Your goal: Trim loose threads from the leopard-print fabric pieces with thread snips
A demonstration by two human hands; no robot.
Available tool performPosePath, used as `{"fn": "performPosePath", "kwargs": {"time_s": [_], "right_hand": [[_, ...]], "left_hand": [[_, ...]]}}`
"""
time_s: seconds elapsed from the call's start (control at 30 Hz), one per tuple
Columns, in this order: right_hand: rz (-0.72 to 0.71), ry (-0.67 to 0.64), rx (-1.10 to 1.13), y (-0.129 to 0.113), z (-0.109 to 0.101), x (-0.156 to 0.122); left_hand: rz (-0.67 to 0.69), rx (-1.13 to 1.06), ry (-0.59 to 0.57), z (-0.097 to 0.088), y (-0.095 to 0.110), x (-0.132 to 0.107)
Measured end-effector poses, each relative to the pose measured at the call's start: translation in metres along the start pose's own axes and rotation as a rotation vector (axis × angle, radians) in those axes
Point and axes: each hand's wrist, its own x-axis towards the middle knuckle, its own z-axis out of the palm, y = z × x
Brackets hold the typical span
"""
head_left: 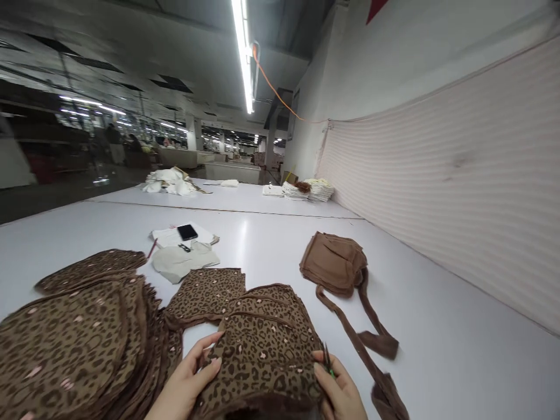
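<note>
The leopard-print cloth [266, 344] is held along its left side by the left grip [196, 370] and its right by the right grip [340, 386], where small scissors [326, 360] are also kept, at the counter [262, 245].

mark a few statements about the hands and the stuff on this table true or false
1. The left hand and right hand both touch the leopard-print piece. True.
2. The dark-bladed snips are in the left hand. False: they are in the right hand.
3. The plain brown stack lies to the left of the black phone. False: it lies to the right.
4. The phone rests on white material. True.
5. The big leopard-print pile is left of both hands. True.
</note>
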Motion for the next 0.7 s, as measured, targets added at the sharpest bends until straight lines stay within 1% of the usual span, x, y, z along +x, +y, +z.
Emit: {"fn": "performPosePath", "kwargs": {"time_s": [0.03, 0.1, 0.17, 0.2, 0.27, 0.33, 0.37, 0.4, 0.43, 0.47, 0.5, 0.53, 0.57, 0.6, 0.63, 0.7], "right_hand": [[0.033, -0.023, -0.009, -0.008, 0.007, 0.001], [0.019, -0.042, -0.009, -0.032, 0.026, 0.006], [-0.055, -0.067, 0.013, -0.064, 0.057, 0.012], [-0.107, -0.089, 0.033, -0.082, 0.076, 0.014], [-0.234, -0.162, 0.095, -0.118, 0.118, 0.011], [-0.356, -0.273, 0.179, -0.145, 0.161, 0.001], [-0.395, -0.332, 0.212, -0.153, 0.181, -0.006], [-0.413, -0.387, 0.236, -0.155, 0.201, -0.013], [-0.408, -0.437, 0.244, -0.152, 0.219, -0.019], [-0.376, -0.484, 0.231, -0.143, 0.236, -0.024], [-0.328, -0.532, 0.201, -0.129, 0.252, -0.028], [-0.276, -0.577, 0.152, -0.110, 0.265, -0.030], [-0.226, -0.623, 0.086, -0.088, 0.277, -0.030], [-0.196, -0.675, 0.015, -0.064, 0.288, -0.029], [-0.221, -0.707, -0.060, -0.038, 0.296, -0.026], [-0.266, -0.728, -0.192, 0.009, 0.306, -0.018]], "left_hand": [[0.006, -0.023, -0.004, 0.002, 0.010, -0.001], [0.078, -0.025, 0.022, 0.003, 0.039, 0.003], [0.187, -0.058, 0.067, -0.005, 0.080, 0.011], [0.242, -0.098, 0.111, -0.013, 0.104, 0.013], [0.336, -0.208, 0.141, -0.036, 0.154, 0.013], [0.489, -0.262, 0.196, -0.066, 0.195, 0.002], [0.571, -0.253, 0.229, -0.083, 0.209, -0.006], [0.640, -0.226, 0.277, -0.101, 0.217, -0.016], [0.684, -0.184, 0.336, -0.120, 0.219, -0.025], [0.698, -0.134, 0.409, -0.140, 0.214, -0.033], [0.681, -0.071, 0.494, -0.160, 0.203, -0.041], [0.632, 0.006, 0.580, -0.181, 0.186, -0.047], [0.570, 0.100, 0.670, -0.201, 0.165, -0.053], [0.496, 0.243, 0.745, -0.221, 0.141, -0.057], [0.429, 0.396, 0.814, -0.239, 0.116, -0.061], [0.318, 0.637, 0.890, -0.267, 0.067, -0.068]]}}
